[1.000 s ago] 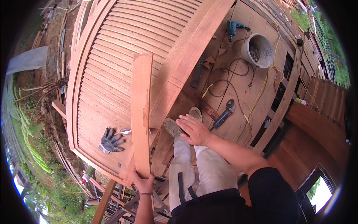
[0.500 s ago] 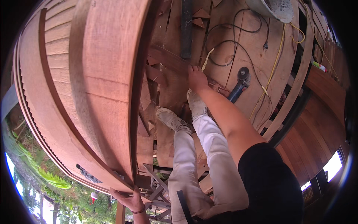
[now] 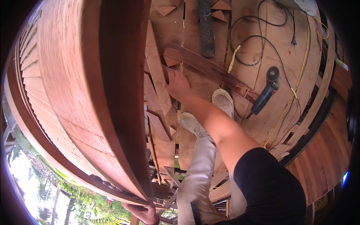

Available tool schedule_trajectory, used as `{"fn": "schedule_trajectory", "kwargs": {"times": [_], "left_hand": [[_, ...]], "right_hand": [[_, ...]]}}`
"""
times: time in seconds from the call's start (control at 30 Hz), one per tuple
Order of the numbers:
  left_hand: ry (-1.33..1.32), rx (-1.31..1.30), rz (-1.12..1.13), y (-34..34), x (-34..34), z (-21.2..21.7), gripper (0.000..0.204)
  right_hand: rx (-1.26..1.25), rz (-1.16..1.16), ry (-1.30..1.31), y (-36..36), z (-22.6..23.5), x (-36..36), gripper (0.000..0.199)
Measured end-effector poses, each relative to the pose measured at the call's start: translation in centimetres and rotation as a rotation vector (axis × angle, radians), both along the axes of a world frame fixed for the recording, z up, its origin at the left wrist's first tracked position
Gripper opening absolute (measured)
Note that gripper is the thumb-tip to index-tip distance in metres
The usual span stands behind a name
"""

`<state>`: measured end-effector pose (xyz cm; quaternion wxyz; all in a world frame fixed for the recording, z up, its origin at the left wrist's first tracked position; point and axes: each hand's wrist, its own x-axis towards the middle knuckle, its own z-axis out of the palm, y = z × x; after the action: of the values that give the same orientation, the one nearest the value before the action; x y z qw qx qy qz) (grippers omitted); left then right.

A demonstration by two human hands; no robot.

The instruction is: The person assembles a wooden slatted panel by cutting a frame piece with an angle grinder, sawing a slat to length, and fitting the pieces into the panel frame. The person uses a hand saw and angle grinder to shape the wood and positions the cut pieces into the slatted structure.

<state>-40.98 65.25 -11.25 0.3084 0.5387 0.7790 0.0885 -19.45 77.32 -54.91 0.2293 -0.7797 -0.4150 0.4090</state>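
At the lower left, my left hand point(image 3: 144, 213) closes around the lower end of a curved wooden rail point(image 3: 123, 198), with the thumb against its edge. This rail belongs to a large curved wooden structure point(image 3: 63, 75) that fills the left side. My right hand point(image 3: 178, 84) reaches down to the plank floor, its fingers bent over the end of a short dark wooden offcut point(image 3: 168, 70). The fingertips are partly hidden. Just above lies a long dark board point(image 3: 210, 68), apart from the hand. Lighter wood strips point(image 3: 158, 71) lie to the hand's left.
An angle grinder point(image 3: 267, 92) rests on the plank floor point(image 3: 195, 22) at the right, amid black cable point(image 3: 258, 35) and a yellow cord point(image 3: 300, 80). A black bar point(image 3: 205, 28) and triangular offcuts point(image 3: 221, 5) lie farther off. Gaps show between planks near my shoes point(image 3: 223, 101).
My right hand has left the long dark board and moved left to the short offcut. The view has shifted with my head. My left hand stays at the rail's end.
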Motion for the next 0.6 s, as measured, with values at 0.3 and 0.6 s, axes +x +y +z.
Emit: {"fn": "schedule_trajectory", "kwargs": {"times": [0.3, 0.6], "left_hand": [[0.222, -0.072, -0.242, 0.1, 1.2, 0.9, 0.098], [0.394, 0.036, -0.289, 0.3, 1.1, -0.3, 0.081]], "right_hand": [[-0.232, 0.031, -0.225, 10.0, -0.1, -2.0, 0.071], [-0.031, -0.163, 0.093, 6.6, 2.6, 1.9, 0.042]]}}
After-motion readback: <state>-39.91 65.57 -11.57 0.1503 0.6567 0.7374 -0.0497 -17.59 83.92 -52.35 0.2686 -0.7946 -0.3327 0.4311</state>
